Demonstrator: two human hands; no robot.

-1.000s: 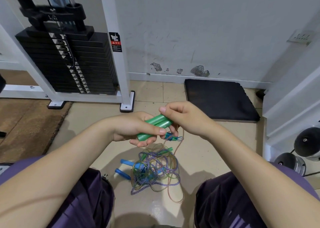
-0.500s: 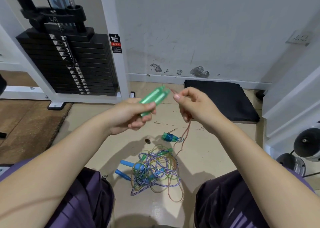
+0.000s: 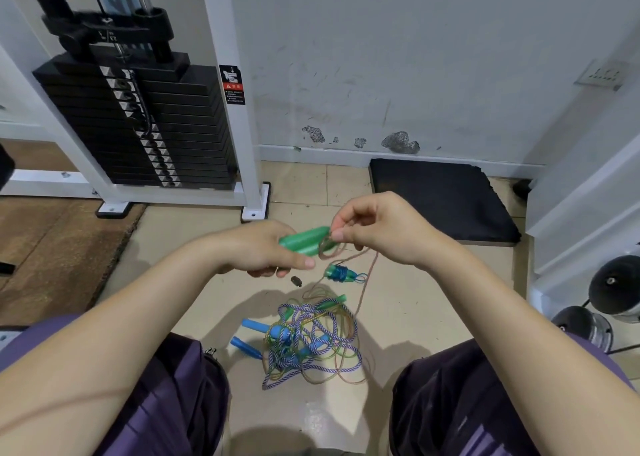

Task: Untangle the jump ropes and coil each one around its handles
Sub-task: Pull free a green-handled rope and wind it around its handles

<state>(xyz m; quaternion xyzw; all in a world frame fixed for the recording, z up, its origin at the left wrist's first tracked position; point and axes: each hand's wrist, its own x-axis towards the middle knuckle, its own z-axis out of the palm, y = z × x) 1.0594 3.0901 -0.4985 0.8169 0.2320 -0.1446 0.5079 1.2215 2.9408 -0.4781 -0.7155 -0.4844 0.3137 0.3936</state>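
Observation:
My left hand [image 3: 266, 247] grips a pair of green handles [image 3: 304, 242] held side by side above the floor. My right hand [image 3: 374, 230] pinches the thin brown rope [image 3: 372, 268] at the handles' right end, where a loop of it lies round them. That rope drops down into a tangled pile [image 3: 311, 344] of purple-white, green and brown ropes on the floor between my knees. Two blue handles [image 3: 254, 325] stick out of the pile's left side. A small teal bundle [image 3: 341, 273], coiled with blue rope, lies on the floor just below my hands.
A weight stack machine [image 3: 138, 126] with white frame stands at back left. A black pad [image 3: 440, 199] lies against the wall at back right. Dumbbells [image 3: 613, 289] sit at the far right. A small dark object [image 3: 296, 281] lies on the tiles near the bundle.
Both hands lowered from a raised position half a second ago. My right hand has brought the brown rope back to the green handles, laying a loop round their end.

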